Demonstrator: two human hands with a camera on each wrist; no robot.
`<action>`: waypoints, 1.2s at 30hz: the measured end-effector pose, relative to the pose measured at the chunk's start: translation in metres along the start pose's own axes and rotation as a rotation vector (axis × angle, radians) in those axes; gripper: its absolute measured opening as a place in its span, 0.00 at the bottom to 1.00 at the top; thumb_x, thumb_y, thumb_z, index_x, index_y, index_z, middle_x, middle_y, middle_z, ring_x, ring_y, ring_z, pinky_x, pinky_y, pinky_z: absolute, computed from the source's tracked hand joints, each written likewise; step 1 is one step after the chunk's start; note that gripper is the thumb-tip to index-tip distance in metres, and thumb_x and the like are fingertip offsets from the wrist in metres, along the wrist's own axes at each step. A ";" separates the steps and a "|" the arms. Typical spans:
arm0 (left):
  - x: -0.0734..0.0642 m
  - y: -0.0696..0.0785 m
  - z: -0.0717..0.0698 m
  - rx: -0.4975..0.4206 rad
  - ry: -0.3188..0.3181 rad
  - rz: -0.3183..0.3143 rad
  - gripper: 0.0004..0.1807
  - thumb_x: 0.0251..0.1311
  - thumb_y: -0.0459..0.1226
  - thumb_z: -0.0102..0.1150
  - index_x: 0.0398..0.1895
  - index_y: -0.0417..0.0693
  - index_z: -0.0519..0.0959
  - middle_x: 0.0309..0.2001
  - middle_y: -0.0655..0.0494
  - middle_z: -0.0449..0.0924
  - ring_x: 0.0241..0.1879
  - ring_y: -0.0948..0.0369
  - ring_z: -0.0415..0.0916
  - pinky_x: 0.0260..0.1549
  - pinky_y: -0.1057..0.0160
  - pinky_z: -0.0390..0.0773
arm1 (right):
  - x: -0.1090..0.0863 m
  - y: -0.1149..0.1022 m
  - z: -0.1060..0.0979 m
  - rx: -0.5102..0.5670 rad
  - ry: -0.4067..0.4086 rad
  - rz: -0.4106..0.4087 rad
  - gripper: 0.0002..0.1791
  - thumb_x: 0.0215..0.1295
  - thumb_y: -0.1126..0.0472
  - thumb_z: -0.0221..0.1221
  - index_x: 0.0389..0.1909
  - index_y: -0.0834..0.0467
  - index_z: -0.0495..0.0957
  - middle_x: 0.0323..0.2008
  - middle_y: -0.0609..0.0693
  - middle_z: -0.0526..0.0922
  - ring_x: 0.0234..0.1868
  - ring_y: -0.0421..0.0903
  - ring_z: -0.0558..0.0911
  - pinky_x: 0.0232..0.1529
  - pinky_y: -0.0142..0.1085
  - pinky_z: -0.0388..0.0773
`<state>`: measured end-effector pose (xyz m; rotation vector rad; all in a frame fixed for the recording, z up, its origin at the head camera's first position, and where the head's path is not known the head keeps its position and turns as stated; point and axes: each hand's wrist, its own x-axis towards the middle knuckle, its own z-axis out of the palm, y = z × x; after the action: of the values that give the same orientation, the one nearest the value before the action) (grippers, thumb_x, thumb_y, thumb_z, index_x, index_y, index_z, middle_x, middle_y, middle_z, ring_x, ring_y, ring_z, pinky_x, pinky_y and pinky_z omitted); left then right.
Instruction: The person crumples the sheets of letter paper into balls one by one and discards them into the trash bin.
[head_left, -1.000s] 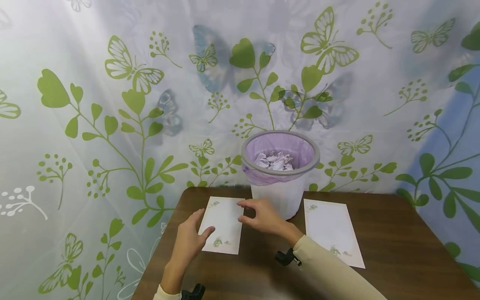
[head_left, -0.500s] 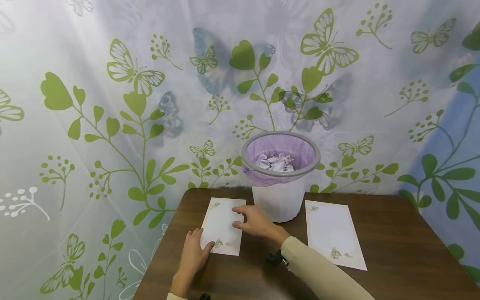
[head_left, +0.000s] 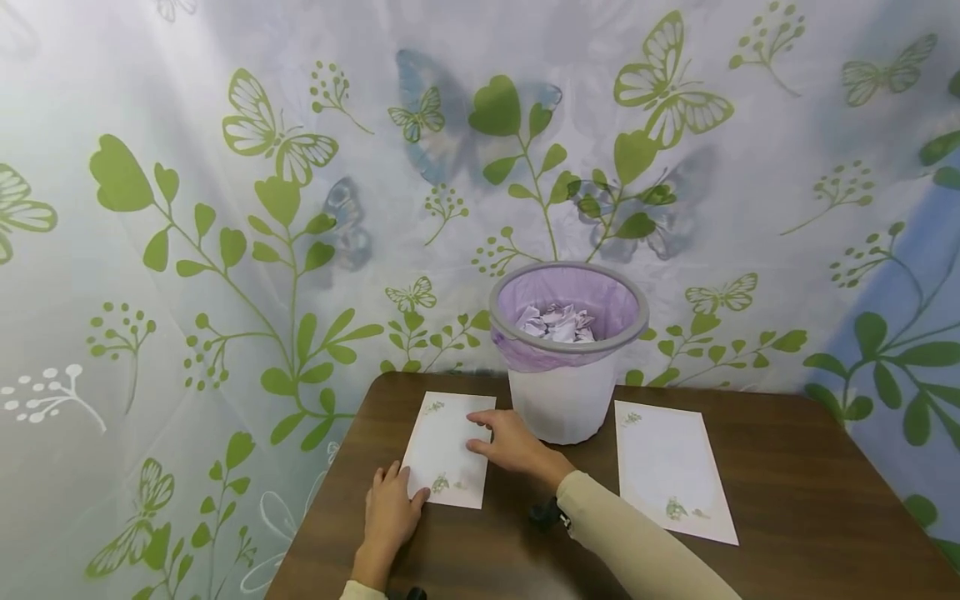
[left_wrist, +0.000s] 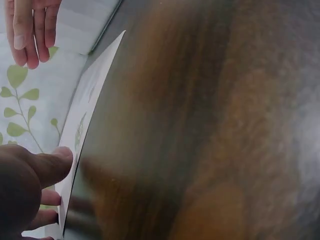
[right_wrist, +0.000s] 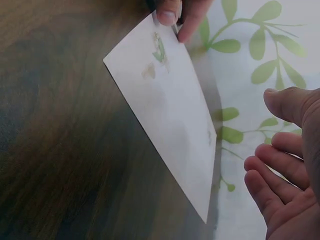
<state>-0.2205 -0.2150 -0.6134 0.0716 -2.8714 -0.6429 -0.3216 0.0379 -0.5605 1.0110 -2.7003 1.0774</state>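
While left hand apparently touches paper, right gapes.

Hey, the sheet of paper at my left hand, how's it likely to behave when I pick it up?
The sheet is probably light and a bit floppy, since its edge looks thin. It may slide easily if pushed, lying flat on a smooth-looking table. It likely creases readily, judging by the similar-looking crumpled paper in the bin.

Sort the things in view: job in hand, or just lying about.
Likely the job: left sheet; left hand, touching its corner; right hand, hovering near it; table beneath.
Not held, perhaps just there: right sheet; bin; crumpled paper inside; patterned curtain.
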 end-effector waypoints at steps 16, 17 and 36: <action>0.004 0.005 0.015 -0.014 0.163 -0.074 0.27 0.59 0.41 0.81 0.56 0.32 0.86 0.64 0.33 0.84 0.69 0.29 0.75 0.66 0.29 0.75 | 0.022 0.019 0.010 -0.180 0.008 -0.026 0.27 0.71 0.60 0.72 0.65 0.69 0.82 0.63 0.64 0.87 0.65 0.62 0.86 0.68 0.54 0.82; 0.003 0.005 0.014 -0.025 0.165 -0.080 0.27 0.58 0.40 0.82 0.56 0.32 0.86 0.64 0.33 0.85 0.69 0.29 0.75 0.66 0.29 0.75 | 0.023 0.020 0.012 -0.187 0.002 -0.021 0.27 0.71 0.60 0.71 0.66 0.69 0.81 0.63 0.64 0.87 0.66 0.63 0.85 0.69 0.54 0.82; -0.015 -0.003 0.007 -0.122 0.128 -0.097 0.26 0.56 0.35 0.83 0.57 0.33 0.87 0.65 0.32 0.84 0.70 0.27 0.74 0.65 0.28 0.77 | 0.032 0.027 0.031 -0.318 -0.089 0.171 0.17 0.75 0.67 0.64 0.60 0.72 0.81 0.54 0.64 0.87 0.58 0.64 0.86 0.60 0.54 0.85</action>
<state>-0.2075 -0.2128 -0.6238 0.2262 -2.7129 -0.7996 -0.3573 0.0159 -0.5908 0.8054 -2.9458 0.6012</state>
